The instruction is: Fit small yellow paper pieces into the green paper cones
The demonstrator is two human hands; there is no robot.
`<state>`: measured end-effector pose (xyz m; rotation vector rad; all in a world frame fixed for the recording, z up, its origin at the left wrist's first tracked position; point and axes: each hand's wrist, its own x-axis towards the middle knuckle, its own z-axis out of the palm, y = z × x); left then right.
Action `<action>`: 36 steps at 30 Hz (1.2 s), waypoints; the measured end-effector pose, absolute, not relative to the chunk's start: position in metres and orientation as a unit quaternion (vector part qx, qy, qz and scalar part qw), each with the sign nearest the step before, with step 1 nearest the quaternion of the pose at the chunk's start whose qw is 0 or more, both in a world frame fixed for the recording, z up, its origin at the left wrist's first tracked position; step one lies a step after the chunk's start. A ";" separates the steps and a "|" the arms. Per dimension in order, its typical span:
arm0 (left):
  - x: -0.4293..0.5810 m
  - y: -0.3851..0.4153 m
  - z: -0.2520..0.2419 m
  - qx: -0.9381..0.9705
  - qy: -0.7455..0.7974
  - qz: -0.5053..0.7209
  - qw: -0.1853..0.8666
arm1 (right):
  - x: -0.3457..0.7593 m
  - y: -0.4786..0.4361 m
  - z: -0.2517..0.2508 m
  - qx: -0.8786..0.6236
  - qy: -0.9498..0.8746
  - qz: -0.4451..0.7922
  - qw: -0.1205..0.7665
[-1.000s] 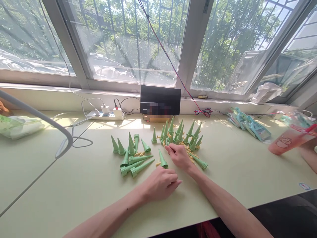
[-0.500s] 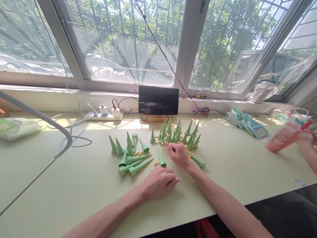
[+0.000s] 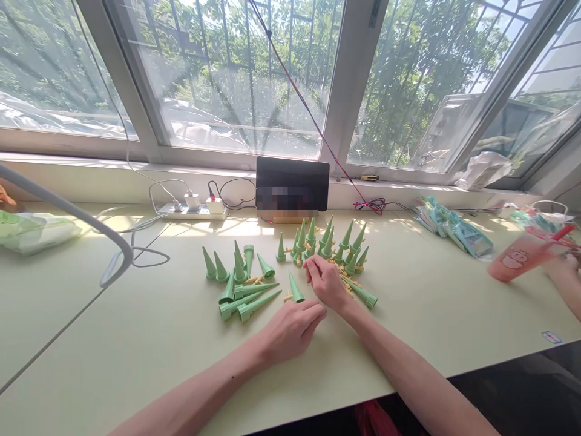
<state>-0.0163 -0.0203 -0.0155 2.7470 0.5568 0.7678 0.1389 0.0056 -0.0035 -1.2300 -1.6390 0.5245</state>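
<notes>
My left hand is closed low over the table, its fingers pressed together; whatever they hold, if anything, is hidden. Just behind its knuckles stands a green plastic spike with a small yellow piece at its side. Beyond it my right hand is curled shut beside the small yellow valve pieces, and I cannot make out what lies in its fingers. Several upright green spikes are grouped behind the right hand. To the left are loose green spikes, some lying flat, others standing.
A dark tablet leans at the back by the window. Left of it lie a power strip and cables. A grey curved tube crosses the left side. Rightwards are plastic packets, a pink drink cup and another person's hand.
My left hand has shifted slightly up, its fingertips drawn in tighter. The right hand's fingers curl a little differently. The view has moved slightly; the spikes stay put.
</notes>
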 end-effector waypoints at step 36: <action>-0.011 -0.014 -0.013 0.833 0.281 0.468 0.092 | 0.196 0.011 0.025 -0.751 -0.621 0.057 0.220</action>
